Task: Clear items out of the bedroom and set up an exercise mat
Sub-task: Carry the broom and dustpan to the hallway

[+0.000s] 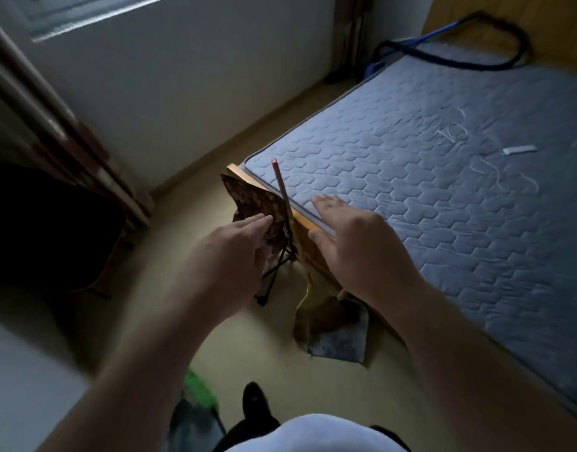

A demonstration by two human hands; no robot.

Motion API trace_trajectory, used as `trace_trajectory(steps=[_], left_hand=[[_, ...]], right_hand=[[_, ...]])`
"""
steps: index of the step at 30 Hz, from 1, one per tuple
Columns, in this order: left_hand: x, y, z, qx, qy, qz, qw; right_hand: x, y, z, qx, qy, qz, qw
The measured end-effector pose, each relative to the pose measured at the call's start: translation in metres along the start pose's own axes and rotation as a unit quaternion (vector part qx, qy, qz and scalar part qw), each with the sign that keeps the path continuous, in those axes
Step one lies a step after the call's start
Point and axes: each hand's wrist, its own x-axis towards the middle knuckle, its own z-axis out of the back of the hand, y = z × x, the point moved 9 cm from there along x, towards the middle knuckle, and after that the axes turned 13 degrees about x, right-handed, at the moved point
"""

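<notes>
Leaning against the corner of the wooden bed frame (308, 222), the folded stool (259, 203) of brown patterned fabric on thin black metal legs stands on the pale floor (189, 288); your left hand (238, 246) reaches it, fingers (257, 221) straight and together, tips at the fabric, gripping nothing; just right of it a long pale broom (281, 187) with a red-tipped handle leans on the same corner, its head beside a grey dustpan (341, 342); your right hand (355, 246) hovers over the quilted grey-blue mattress (443, 164) corner, fingers spread apart.
</notes>
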Motion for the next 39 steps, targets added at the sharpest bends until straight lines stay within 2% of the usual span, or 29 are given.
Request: trace_trajectory(steps=[6, 11, 20, 27, 32, 36, 39], left_hand=[[0.086, 0.025, -0.005, -0.010, 0.011, -0.095, 0.995], [0.139, 0.014, -0.041, -0.024, 0.043, -0.147, 0.988], [0.224, 0.035, -0.090, -0.014, 0.105, -0.147, 0.984], [0.336, 0.098, -0.164, -0.031, 0.166, -0.072, 0.983], [0.445, 0.142, -0.263, -0.075, 0.242, -0.007, 0.967], [0.514, 0.171, -0.350, -0.056, 0.296, 0.045, 0.953], [0.541, 0.187, -0.398, -0.080, 0.322, 0.123, 0.935]], right_hand=[[0.050, -0.003, -0.012, -0.028, -0.017, -0.091, 0.995], [0.080, -0.027, -0.013, -0.046, -0.036, -0.129, 0.990], [0.159, -0.076, -0.047, -0.006, -0.006, -0.166, 0.986], [0.236, -0.123, -0.080, -0.009, 0.008, -0.221, 0.975], [0.297, -0.171, -0.113, 0.002, -0.021, -0.299, 0.954], [0.337, -0.202, -0.155, 0.021, 0.017, -0.337, 0.941], [0.356, -0.221, -0.175, 0.034, 0.027, -0.355, 0.934]])
